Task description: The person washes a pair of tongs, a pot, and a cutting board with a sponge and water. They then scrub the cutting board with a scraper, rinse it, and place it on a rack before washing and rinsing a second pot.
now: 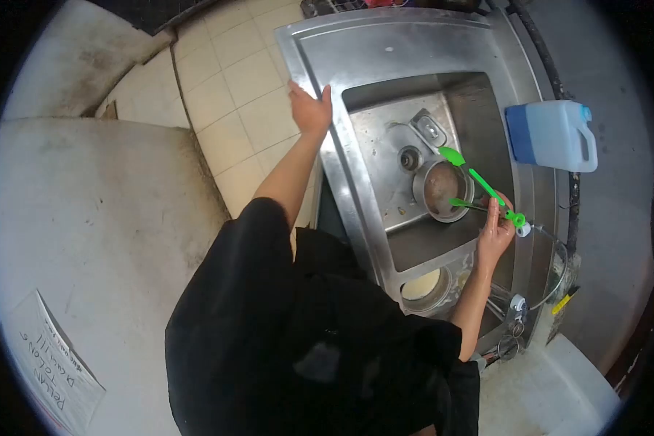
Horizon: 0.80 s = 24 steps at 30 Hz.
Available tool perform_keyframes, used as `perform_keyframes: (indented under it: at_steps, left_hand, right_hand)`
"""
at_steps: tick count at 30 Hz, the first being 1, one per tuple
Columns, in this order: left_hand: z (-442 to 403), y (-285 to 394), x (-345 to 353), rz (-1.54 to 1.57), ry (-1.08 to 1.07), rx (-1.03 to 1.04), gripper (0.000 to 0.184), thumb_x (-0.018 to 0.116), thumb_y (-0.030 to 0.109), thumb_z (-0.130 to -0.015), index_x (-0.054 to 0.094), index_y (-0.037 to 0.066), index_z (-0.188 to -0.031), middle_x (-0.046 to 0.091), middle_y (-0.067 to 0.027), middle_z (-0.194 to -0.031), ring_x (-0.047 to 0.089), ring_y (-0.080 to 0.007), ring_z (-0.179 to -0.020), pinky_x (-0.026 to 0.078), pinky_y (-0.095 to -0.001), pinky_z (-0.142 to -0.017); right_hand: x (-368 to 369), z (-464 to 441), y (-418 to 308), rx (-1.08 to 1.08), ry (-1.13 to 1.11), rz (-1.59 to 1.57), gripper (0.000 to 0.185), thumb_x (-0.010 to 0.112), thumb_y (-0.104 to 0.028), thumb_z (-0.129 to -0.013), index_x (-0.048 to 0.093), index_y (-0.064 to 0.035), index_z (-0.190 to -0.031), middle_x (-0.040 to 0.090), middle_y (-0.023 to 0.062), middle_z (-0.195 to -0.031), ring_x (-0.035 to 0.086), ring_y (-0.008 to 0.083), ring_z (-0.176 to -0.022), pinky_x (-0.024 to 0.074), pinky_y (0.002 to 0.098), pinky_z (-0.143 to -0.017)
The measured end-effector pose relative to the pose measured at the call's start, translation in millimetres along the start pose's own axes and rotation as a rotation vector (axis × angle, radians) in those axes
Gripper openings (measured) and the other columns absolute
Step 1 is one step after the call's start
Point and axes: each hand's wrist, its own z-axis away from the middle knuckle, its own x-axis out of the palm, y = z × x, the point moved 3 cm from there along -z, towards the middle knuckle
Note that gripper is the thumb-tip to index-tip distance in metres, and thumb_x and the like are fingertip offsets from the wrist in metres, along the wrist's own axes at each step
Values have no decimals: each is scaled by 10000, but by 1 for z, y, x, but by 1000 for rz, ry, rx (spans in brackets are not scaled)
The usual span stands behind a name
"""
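Observation:
My right hand (495,231) is closed around the handles of two green-headed kitchen utensils beside the faucet spout (523,229). One is a green spatula (452,155), its head pointing over the basin. The other utensil's green tip (458,203) reaches above a round metal pot (419,190), which holds brownish, cloudy liquid. My left hand (311,112) is at the front edge of the stainless steel sink (345,174), thumb apart from the fingers, holding nothing. Beside the pot in the basin lies a small rectangular metal container (430,129).
A jug with blue liquid (548,135) stands on the back ledge. Another round metal container with pale contents (423,285) sits in the nearer basin. A yellow-handled tool (565,301) lies near the wall. White surfaces (102,211) and floor tiles (232,94) are at the left.

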Motion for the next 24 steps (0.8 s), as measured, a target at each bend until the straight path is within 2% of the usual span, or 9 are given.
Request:
perform_keyframes:
  at_steps: [2, 8, 16, 18, 24]
  left_hand:
    - [1, 3, -6, 4, -78, -60, 817, 625, 361, -804, 218, -109, -1334, 459, -310, -1182, 522, -421, -1041, 436, -425, -887]
    - [2, 1, -4, 10, -97, -75, 766, 596, 330, -828, 211, -112, -1321, 462, -298, -1159, 547, -411, -994, 453, -436, -853]
    - [1, -2, -1, -80, -105, -79, 800, 589, 368, -825, 196, -115, -1328, 462, -300, -1171, 559, -403, -992, 468, -420, -846]
    - [2, -1, -5, -42, -119, -74, 771, 595, 321, -835, 199, -114, -1333, 457, -271, -1177, 549, -375, -1010, 462, -412, -859]
    - [2, -8, 1, -81, -114, -71, 800, 607, 328, -814, 190, -119, -1330, 449, -288, -1194, 555, -375, -1009, 462, -401, -865]
  right_hand:
    - [11, 11, 2, 54, -48, 27, 211, 564, -155, -914, 595, 26, -1018, 618, 58, -873, 563, 102, -800, 438, 243, -747]
    - [-3, 46, 4, 96, -56, 91, 205, 567, -148, -912, 597, 25, -1018, 610, 54, -868, 558, 101, -801, 437, 250, -753]
    - [-18, 86, 44, 159, 56, 39, 208, 545, -159, -920, 597, 22, -1009, 631, 68, -853, 590, 131, -797, 446, 266, -772]
    - [-13, 96, 50, 171, 45, 24, 225, 537, -176, -927, 591, 24, -1017, 630, 78, -844, 592, 138, -794, 453, 274, -765]
    - [-16, 121, 63, 181, 39, 21, 245, 516, -189, -939, 584, 29, -1029, 631, 98, -836, 601, 146, -784, 471, 290, -757]
